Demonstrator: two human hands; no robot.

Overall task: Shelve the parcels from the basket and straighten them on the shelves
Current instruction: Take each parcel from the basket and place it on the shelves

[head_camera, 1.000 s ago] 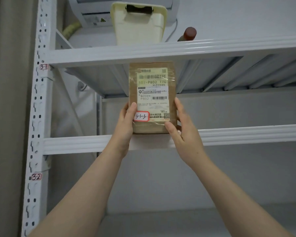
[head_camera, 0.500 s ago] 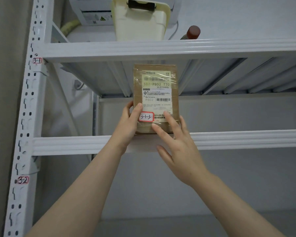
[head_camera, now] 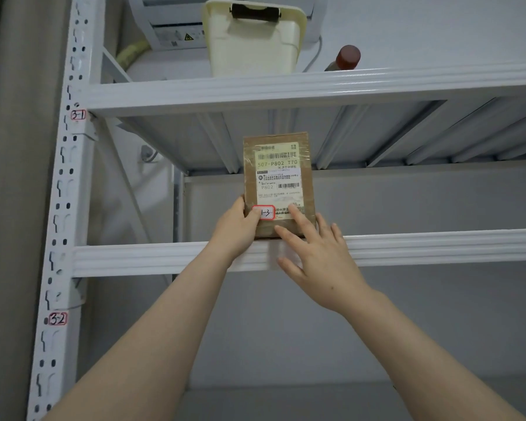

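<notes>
A brown cardboard parcel [head_camera: 278, 177] with a white shipping label and a red-edged sticker stands upright on the middle shelf [head_camera: 438, 246] of a white metal rack. My left hand [head_camera: 236, 224] grips its lower left edge, with the thumb across the sticker. My right hand [head_camera: 313, 253] lies against the lower right of its front face with straight, spread fingers. The parcel's bottom edge sits just behind the shelf's front lip.
The top shelf [head_camera: 316, 86] carries a cream plastic bin [head_camera: 252, 38] and a brown-capped bottle [head_camera: 346, 57]. The rack's left post [head_camera: 64, 208] bears tags 3-1 and 3-2. A grey curtain [head_camera: 16, 177] hangs at the left. The middle shelf's right part holds nothing visible.
My right hand has left the parcel's right edge and now lies flat on its front. The parcel has gone slightly further back on the shelf. My left hand keeps its hold.
</notes>
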